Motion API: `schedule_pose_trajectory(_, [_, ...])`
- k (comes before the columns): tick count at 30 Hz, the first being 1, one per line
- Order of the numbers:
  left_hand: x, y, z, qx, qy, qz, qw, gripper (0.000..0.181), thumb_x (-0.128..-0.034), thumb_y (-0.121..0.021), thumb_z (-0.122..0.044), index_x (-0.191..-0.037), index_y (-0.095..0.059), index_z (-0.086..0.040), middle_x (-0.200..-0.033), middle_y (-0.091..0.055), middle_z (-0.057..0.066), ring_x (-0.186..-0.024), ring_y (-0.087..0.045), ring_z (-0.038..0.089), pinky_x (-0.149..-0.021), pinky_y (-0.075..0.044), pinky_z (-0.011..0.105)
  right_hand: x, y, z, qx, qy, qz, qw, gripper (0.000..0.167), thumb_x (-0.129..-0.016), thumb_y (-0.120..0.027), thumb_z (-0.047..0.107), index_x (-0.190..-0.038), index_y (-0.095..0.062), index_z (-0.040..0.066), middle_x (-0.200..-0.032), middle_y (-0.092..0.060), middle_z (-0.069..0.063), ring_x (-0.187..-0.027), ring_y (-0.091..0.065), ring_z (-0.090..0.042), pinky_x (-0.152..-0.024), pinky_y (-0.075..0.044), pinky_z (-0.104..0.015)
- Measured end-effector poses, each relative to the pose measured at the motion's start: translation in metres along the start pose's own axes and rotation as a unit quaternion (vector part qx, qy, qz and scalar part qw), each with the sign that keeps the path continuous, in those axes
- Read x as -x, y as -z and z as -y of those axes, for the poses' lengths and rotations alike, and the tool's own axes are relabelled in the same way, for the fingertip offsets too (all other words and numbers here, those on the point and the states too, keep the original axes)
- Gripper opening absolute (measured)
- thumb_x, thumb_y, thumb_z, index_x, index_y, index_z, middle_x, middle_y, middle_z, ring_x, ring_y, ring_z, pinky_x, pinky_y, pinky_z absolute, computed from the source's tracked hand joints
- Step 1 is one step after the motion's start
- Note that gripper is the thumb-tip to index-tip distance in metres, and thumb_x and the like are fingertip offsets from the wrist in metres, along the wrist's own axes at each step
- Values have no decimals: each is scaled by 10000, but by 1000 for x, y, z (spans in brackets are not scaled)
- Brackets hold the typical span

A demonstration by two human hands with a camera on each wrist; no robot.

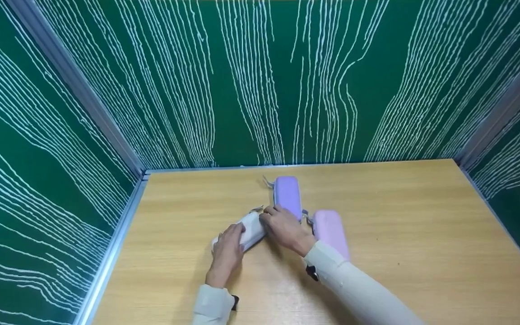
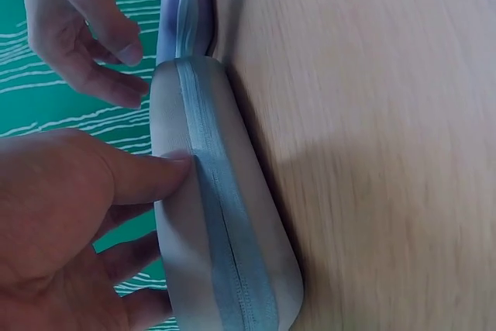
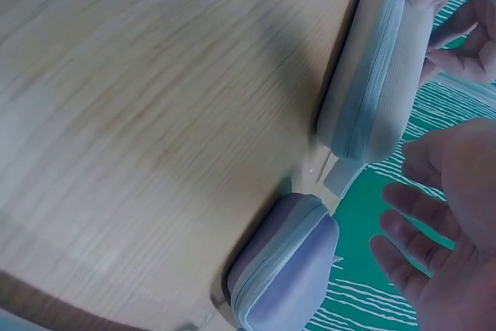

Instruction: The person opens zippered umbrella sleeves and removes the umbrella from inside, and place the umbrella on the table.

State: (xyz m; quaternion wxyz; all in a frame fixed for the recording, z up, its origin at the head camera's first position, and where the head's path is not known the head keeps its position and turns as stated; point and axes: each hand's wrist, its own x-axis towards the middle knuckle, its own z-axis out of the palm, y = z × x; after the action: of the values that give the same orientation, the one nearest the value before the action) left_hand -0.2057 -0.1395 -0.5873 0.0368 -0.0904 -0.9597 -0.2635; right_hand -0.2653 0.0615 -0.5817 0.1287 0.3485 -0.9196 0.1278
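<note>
A pale grey zippered pencil case [image 1: 252,229] lies slanted on the table, its zip band [image 2: 221,215] along the side. My left hand [image 1: 228,248] holds it, thumb on the near side by the zip and fingers over the top. By the case's far end hovers my right hand [image 1: 287,228]; in the right wrist view this hand [image 3: 457,222] has its fingers loosely bent, with a gap to the case and nothing held. A purple pencil case [image 1: 288,196] lies just beyond it. To the right is a pink pencil case [image 1: 330,230], partly covered by the right sleeve.
The wooden table [image 1: 422,253] ends at a green wall with white wavy lines [image 1: 287,90]. Metal posts stand at the back corners, and a metal rail [image 1: 106,253] runs along the left edge. Small straps stick out from the cases' ends.
</note>
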Motion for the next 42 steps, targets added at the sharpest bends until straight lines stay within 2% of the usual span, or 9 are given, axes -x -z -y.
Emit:
schedule_pose_trajectory(5, [-1, 2, 4, -142, -158, 163, 9996, 529, -892, -707, 103, -1398, -656, -44, -1434, -626, 155, -1363, -562, 409, -1142, -387, 709, -3, 0, -1, -27, 123, -149, 9998, 176, -977, -708, 57, -1147, -746, 33, -1137, -730, -126, -1052, -675, -316, -891, -602, -449])
schedule_pose_trajectory(8, [-3, 3, 6, -214, -229, 230, 9992, 508, -886, -693, 117, -1370, -682, -37, -1413, -632, 129, -1361, -565, 392, -1148, -383, 705, -4, -1, -2, 11, 184, -184, 9997, 199, -961, -712, 42, -1157, -743, 28, -1142, -732, -131, -1054, -678, -317, -879, -606, -448])
schedule_pose_trajectory(17, [-3, 4, 11, -49, -200, 285, 9994, 501, -874, -679, 135, -1345, -699, -33, -1420, -637, 125, -1371, -556, 394, -1170, -356, 702, -10, -2, 2, 171, 19, 274, 9995, 259, -957, -707, 19, -1211, -751, 48, -1174, -735, -119, -1074, -669, -291, -908, -602, -418])
schedule_pose_trajectory(25, [-2, 6, 16, 47, -438, 208, 9988, 515, -832, -669, 172, -1313, -706, -6, -1383, -650, 164, -1352, -562, 412, -1173, -346, 706, -13, -5, 4, 290, -179, 503, 9982, 298, -941, -731, 5, -1234, -746, 57, -1181, -732, -104, -1097, -658, -275, -948, -593, -407])
schedule_pose_trajectory(32, [-2, 9, 19, 142, -792, 133, 9967, 531, -772, -623, 236, -1245, -721, 16, -1222, -665, 142, -1274, -609, 418, -1133, -349, 758, -12, -10, 1, 456, -65, 279, 9985, 266, -916, -748, 4, -1174, -772, 65, -1119, -740, -92, -1052, -645, -261, -922, -594, -397])
schedule_pose_trajectory(37, [-2, 10, 22, 229, -793, 252, 9963, 519, -768, -624, 236, -1212, -727, -11, -1216, -663, 118, -1276, -610, 414, -1158, -344, 728, -11, -16, -1, 739, 106, -80, 9972, 229, -913, -752, 25, -1128, -789, 94, -1058, -742, -62, -1005, -635, -256, -867, -578, -395])
schedule_pose_trajectory(42, [-1, 12, 28, 453, -834, 337, 9949, 536, -756, -604, 249, -1203, -736, -16, -1224, -661, 110, -1298, -599, 415, -1189, -314, 710, -11, -20, 1, 733, 257, -271, 9966, 205, -899, -743, 11, -1071, -793, 110, -1027, -737, -54, -969, -625, -254, -825, -570, -383])
